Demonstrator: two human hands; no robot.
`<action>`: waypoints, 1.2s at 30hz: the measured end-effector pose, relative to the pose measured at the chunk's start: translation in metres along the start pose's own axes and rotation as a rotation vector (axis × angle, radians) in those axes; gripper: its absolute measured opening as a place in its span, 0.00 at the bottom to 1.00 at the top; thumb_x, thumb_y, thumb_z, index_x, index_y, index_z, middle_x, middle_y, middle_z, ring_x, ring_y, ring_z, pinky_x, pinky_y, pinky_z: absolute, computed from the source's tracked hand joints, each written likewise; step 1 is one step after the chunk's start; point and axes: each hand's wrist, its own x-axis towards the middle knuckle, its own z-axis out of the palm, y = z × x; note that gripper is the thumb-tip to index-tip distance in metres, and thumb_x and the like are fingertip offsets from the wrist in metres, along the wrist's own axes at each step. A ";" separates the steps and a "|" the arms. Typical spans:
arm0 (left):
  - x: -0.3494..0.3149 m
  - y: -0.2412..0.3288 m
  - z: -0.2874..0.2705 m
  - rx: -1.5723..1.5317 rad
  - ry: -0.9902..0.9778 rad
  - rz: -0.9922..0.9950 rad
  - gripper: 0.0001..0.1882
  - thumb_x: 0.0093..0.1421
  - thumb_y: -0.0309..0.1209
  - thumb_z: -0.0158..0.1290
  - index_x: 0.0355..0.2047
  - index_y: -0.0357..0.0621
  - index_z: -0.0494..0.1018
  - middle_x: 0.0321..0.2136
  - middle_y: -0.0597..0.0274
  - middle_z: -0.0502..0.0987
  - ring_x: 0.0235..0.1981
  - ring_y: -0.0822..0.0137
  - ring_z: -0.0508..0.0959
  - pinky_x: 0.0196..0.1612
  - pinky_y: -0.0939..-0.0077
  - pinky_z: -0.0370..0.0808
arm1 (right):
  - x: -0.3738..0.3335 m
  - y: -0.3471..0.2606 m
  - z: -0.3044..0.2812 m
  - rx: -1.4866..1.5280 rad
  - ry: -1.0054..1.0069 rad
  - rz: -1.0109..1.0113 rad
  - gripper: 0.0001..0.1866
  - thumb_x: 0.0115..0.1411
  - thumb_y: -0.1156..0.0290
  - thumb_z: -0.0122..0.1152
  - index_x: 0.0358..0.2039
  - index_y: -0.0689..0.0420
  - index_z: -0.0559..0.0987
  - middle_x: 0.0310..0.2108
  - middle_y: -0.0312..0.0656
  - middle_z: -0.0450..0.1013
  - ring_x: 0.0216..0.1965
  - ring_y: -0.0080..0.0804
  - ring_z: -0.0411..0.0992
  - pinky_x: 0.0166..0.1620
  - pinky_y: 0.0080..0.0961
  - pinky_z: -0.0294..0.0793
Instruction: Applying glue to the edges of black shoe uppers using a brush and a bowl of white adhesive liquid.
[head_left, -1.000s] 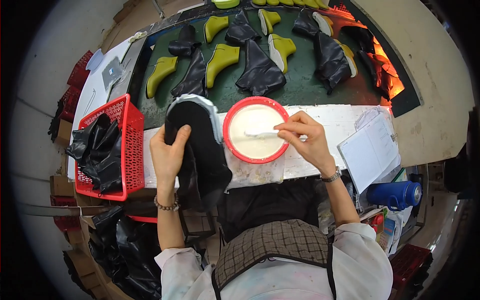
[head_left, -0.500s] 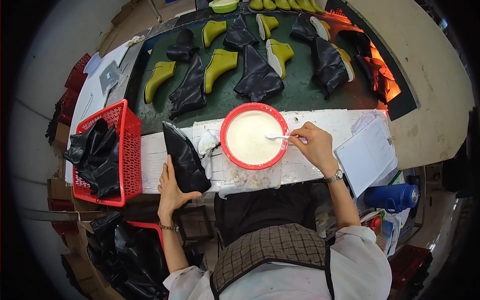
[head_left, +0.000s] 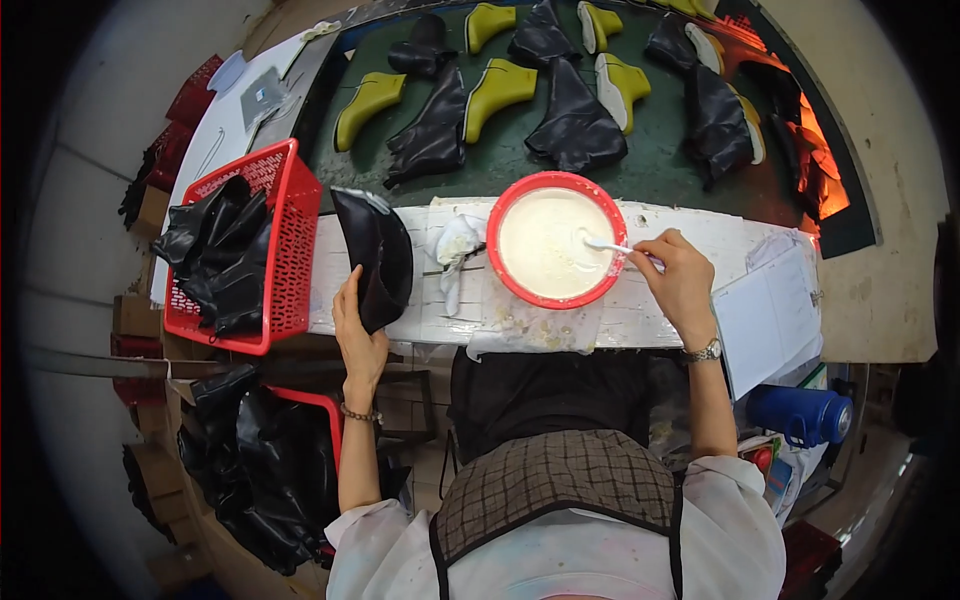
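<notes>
A black leather boot upper (head_left: 385, 265) with a pale strip along its far edge stands tilted over the left of the white work surface. My left hand (head_left: 360, 335) grips its near left side, the fingers along the leather and the thumb partly hidden. In my right hand (head_left: 682, 288), a small white brush (head_left: 613, 246) is pinched by the handle. Its head dips into creamy white liquid (head_left: 545, 245) near the right side of a round red basin (head_left: 560, 303). Between upper and basin lies a crumpled white cloth (head_left: 455, 245) with yellowish stains.
A red basket (head_left: 293, 250) of black uppers stands left; more uppers (head_left: 265, 470) lie below it. Beyond is a green conveyor belt (head_left: 480, 165) carrying yellow-green boot forms (head_left: 500, 95) and black uppers, with an orange-glowing opening at right. Papers (head_left: 765, 320) and a blue flask (head_left: 795, 415) lie right.
The whole view has shifted, so the scene sits further right and higher. The boot upper has been tilted up and bent in my left hand, whose thumb has drawn in. The brush stays in the liquid.
</notes>
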 end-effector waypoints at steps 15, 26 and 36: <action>0.006 0.124 -0.012 -0.039 -0.006 0.440 0.34 0.56 0.32 0.65 0.63 0.39 0.70 0.63 0.37 0.66 0.61 0.39 0.69 0.63 0.51 0.67 | 0.011 -0.053 -0.020 0.530 -0.014 -0.118 0.06 0.58 0.75 0.72 0.37 0.59 0.88 0.30 0.36 0.78 0.27 0.16 0.70 0.27 0.15 0.66; 0.021 0.143 -0.008 -0.116 0.080 0.450 0.33 0.54 0.31 0.66 0.61 0.40 0.74 0.62 0.41 0.69 0.59 0.43 0.71 0.61 0.55 0.69 | 0.030 -0.044 -0.017 0.494 0.265 -0.252 0.09 0.53 0.72 0.77 0.36 0.57 0.88 0.30 0.37 0.78 0.28 0.23 0.75 0.28 0.20 0.72; 0.053 0.147 0.023 -0.186 0.300 0.416 0.33 0.55 0.24 0.64 0.62 0.38 0.72 0.61 0.43 0.70 0.57 0.44 0.72 0.59 0.57 0.69 | 0.003 -0.057 -0.020 0.585 0.146 -0.267 0.10 0.50 0.75 0.77 0.35 0.57 0.88 0.30 0.37 0.78 0.29 0.26 0.77 0.31 0.22 0.75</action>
